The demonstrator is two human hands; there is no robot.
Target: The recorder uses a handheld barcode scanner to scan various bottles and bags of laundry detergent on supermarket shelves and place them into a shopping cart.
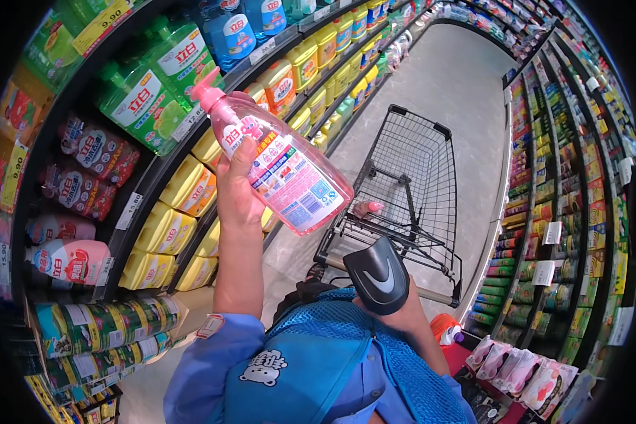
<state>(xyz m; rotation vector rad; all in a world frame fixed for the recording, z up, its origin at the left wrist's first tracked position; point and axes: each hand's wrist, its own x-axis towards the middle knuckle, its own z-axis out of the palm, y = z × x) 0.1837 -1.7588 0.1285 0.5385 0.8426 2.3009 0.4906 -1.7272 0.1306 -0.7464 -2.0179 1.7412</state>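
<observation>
My left hand (238,185) is raised and grips a clear pump bottle of pink liquid detergent (302,185), its thumb on the front and the printed back label with a barcode facing me. The bottle is tilted, with its pink pump towards the shelf. Low in front of my body, my right hand (403,312) is closed around a black handheld barcode scanner (379,275); the scanner's head hides most of the fingers. Beyond the scanner stands a wire shopping cart (450,175), with a small pink-capped item (369,208) at its near end.
Shelves on the left hold green pump bottles (143,106), yellow detergent jugs (167,233) and pink bottles (71,261), with price tags along the edges. Another long shelf (514,265) curves along the right. Stacked green-labelled packs (106,323) are at lower left; pink packs (543,384) lie at lower right.
</observation>
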